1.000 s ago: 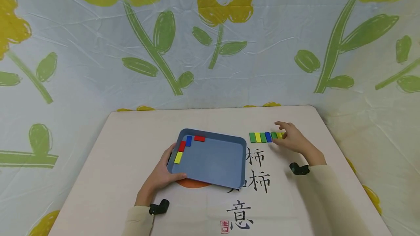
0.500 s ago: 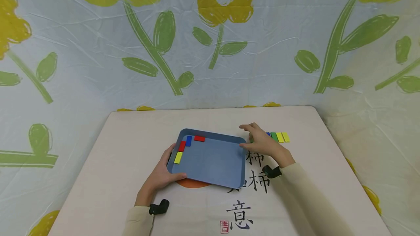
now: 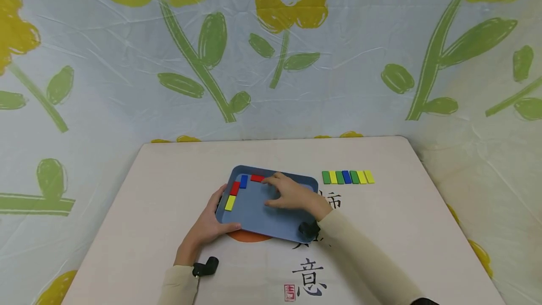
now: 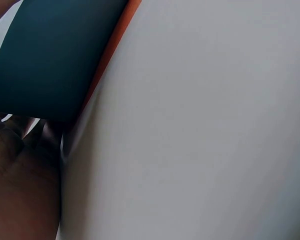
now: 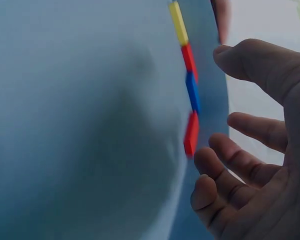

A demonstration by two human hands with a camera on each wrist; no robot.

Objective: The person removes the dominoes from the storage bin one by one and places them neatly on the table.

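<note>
A blue-grey rectangular tray (image 3: 251, 213) sits tilted at an angle on the table. My left hand (image 3: 207, 225) grips its left side, thumb over the near rim and fingers partly hidden by the tray. Inside, along the left and far edges, lie a yellow block (image 3: 230, 203), a red block (image 3: 235, 188), a blue block (image 3: 243, 181) and another red block (image 3: 257, 178). My right hand (image 3: 292, 196) hovers over the tray, fingertips close to that far red block. In the right wrist view its thumb and fingers (image 5: 240, 160) are spread apart with nothing between them.
Right of the tray, a row of small flat blocks (image 3: 347, 177) in green, yellow and blue lies on the table (image 3: 178, 168). Black brush characters (image 3: 311, 276) and a red seal mark the cloth in front. A flower-patterned curtain (image 3: 296, 107) hangs behind.
My right hand has moved left, from the row of blocks to above the tray. The whole row is visible again. My left hand and the tray have stayed put.
</note>
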